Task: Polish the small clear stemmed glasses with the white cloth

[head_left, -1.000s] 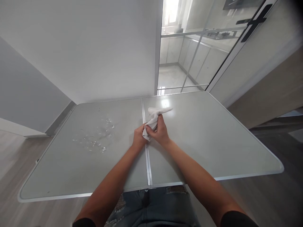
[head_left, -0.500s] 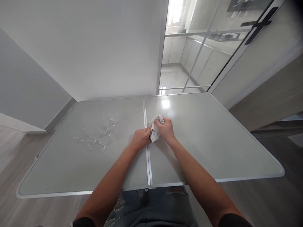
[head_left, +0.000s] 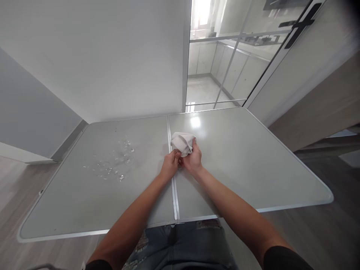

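My right hand [head_left: 194, 159] is wrapped round a bunched white cloth [head_left: 182, 141], its thumb lying along the cloth's right side. Close against it, my left hand [head_left: 170, 164] is pinched closed at the cloth's lower edge. Something small and see-through glints just below the fingers, but its shape is too faint to name. Both hands are held over the table's middle seam. To their left, several clear, shiny pieces [head_left: 120, 177] lie scattered on the tabletop; their outlines are hard to make out.
The pale grey folding table [head_left: 247, 161] has a metal rim and a metal centre seam [head_left: 174, 198]. A white wall [head_left: 112, 60] stands behind it. At the back right is a glass-paned door [head_left: 225, 75] with a black handle [head_left: 302, 24].
The cloth has been turned and spread wider, and its bulk now sits higher, above my fingers. My right hand has rotated to cup it from below. The view has shifted slightly.
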Demonstrator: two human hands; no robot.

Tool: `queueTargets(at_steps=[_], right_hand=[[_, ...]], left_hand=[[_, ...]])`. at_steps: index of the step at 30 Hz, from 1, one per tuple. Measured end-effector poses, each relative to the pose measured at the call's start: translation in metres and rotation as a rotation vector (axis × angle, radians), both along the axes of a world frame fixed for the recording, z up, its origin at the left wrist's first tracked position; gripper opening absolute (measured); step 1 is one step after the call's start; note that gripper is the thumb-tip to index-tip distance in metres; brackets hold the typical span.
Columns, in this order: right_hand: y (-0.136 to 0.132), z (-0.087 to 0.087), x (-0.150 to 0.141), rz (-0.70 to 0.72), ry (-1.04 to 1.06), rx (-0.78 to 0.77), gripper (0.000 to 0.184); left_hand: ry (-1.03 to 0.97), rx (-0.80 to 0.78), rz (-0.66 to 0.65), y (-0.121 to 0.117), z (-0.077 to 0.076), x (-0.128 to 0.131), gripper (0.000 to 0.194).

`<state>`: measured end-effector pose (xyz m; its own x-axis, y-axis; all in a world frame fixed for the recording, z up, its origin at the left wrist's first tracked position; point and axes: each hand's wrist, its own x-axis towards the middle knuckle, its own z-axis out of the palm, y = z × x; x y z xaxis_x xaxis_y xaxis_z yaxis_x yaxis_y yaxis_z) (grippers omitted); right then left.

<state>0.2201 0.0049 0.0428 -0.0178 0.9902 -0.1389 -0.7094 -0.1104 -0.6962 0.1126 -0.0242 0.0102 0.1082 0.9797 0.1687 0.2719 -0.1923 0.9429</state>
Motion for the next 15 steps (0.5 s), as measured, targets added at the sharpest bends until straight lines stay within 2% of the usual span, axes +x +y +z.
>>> queueTargets(at_steps=[3, 7, 9, 12, 15], right_hand=[[0.001, -0.009, -0.002, 0.020, -0.133, 0.099, 0.048], [0.003, -0.023, -0.004, 0.090, -0.571, 0.405, 0.041], [0.005, -0.028, -0.004, 0.132, -0.751, 0.514, 0.036], [0.007, -0.031, -0.002, 0.154, -0.924, 0.562, 0.030], [0.006, -0.030, -0.002, 0.166, -1.013, 0.557, 0.024]], left_hand=[[-0.076, -0.025, 0.079, 0.003, -0.002, -0.001, 0.039], [-0.143, 0.079, 0.247, 0.005, 0.002, -0.005, 0.024], [-0.162, 0.111, 0.246, 0.006, 0.004, -0.008, 0.019], [-0.118, 0.085, 0.189, 0.007, 0.004, -0.013, 0.018], [0.025, 0.114, 0.226, 0.009, 0.002, -0.018, 0.018]])
